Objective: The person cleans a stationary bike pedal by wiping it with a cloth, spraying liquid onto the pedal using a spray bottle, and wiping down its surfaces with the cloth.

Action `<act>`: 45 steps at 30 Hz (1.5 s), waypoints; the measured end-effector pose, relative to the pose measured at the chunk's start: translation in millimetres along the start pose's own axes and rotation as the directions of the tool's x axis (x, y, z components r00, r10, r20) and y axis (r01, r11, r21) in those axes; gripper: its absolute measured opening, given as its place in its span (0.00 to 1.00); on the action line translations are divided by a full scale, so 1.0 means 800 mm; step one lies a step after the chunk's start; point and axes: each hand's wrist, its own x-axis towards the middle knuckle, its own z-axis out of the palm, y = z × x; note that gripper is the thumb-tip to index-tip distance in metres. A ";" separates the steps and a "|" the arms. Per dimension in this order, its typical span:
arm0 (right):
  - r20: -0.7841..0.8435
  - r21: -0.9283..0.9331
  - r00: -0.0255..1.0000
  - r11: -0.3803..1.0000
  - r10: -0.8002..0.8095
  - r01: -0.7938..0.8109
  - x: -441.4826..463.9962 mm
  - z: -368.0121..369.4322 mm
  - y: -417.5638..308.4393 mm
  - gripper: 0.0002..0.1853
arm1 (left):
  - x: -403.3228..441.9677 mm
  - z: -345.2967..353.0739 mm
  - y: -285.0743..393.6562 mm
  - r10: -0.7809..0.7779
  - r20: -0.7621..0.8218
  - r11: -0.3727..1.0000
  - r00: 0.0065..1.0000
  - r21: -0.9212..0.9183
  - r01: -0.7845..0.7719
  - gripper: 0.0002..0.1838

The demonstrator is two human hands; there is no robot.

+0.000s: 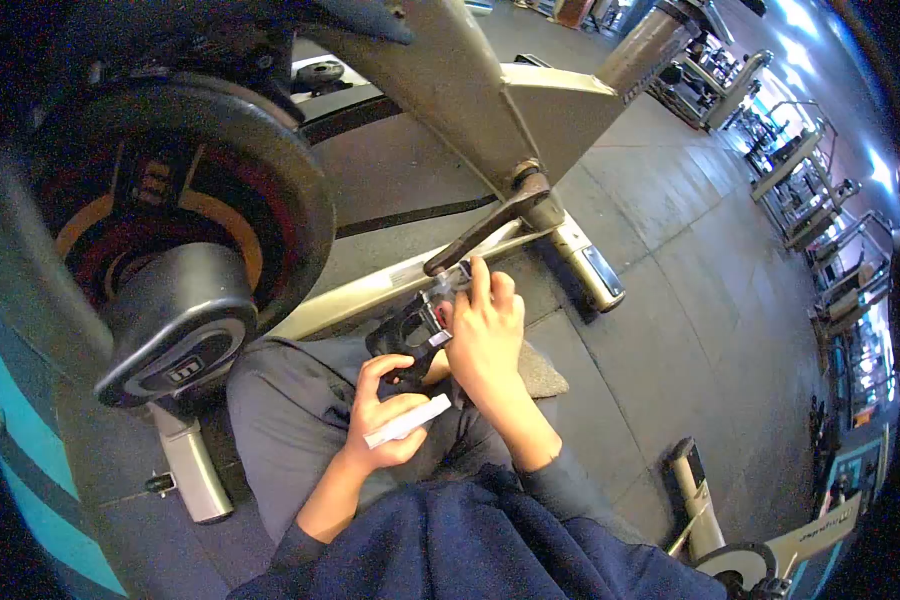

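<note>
A black pedal (400,335) hangs at the lower end of the crank arm (490,232) of an exercise bike. My left hand (382,425) is closed, with a small white strip (408,421) held across its palm and the thumb and forefinger at the pedal's lower edge. Fingers of my right hand (490,335) are curled against the pedal's right side, near the crank end. Whatever lies under those fingers is hidden. A small red part shows on the pedal beside the right hand.
The bike's round flywheel (150,200) fills the left side, and its frame (450,90) crosses above the hands. A rear foot bar (588,265) rests on the dark tiled floor (690,330). Another bike (705,510) stands at the lower right; gym machines (790,160) line the right.
</note>
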 end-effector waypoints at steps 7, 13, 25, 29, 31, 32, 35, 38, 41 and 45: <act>0.053 -0.032 0.998 0.999 0.038 -0.036 0.016 0.013 0.007 0.18 | 0.003 -0.001 0.004 0.009 -0.006 1.000 1.000 0.022 -0.009 0.17; -0.026 -0.011 0.998 0.998 -0.060 0.060 -0.011 -0.010 0.012 0.15 | -0.001 0.000 0.000 0.026 -0.001 0.999 1.000 0.038 -0.026 0.17; -0.030 -0.038 0.999 0.998 0.042 -0.043 0.004 0.001 -0.001 0.14 | 0.001 0.001 0.004 -0.015 -0.016 1.000 1.000 0.026 0.016 0.17; 0.094 0.071 0.994 0.995 0.058 -0.065 0.023 0.007 0.011 0.16 | 0.003 -0.001 0.005 0.026 -0.015 0.998 1.000 0.053 -0.025 0.16; 0.045 0.068 0.998 0.997 0.038 -0.041 0.018 0.009 0.013 0.16 | 0.003 0.000 0.005 0.055 -0.032 0.997 0.998 0.055 -0.053 0.16; 0.006 0.065 1.000 0.998 0.009 -0.009 0.012 0.008 0.015 0.16 | 0.003 0.000 0.006 0.060 -0.029 0.997 0.998 0.048 -0.059 0.16; -0.051 0.050 0.999 0.999 -0.010 0.013 -0.004 0.000 0.018 0.15 | 0.003 -0.001 0.007 0.047 -0.032 0.998 0.998 0.039 -0.046 0.15; -0.035 0.001 0.999 1.000 0.015 -0.015 -0.016 -0.016 0.010 0.17 | 0.003 -0.003 0.009 0.037 -0.010 0.999 0.999 0.040 -0.037 0.15; -0.003 -0.062 1.000 0.998 0.030 -0.030 -0.026 -0.016 0.006 0.19 | 0.002 -0.004 0.005 0.042 -0.010 0.999 0.999 0.018 -0.042 0.15; 0.003 -0.106 1.000 0.994 0.029 -0.028 -0.023 -0.016 0.001 0.18 | 0.002 -0.003 0.006 0.028 0.016 0.999 0.999 0.033 -0.029 0.15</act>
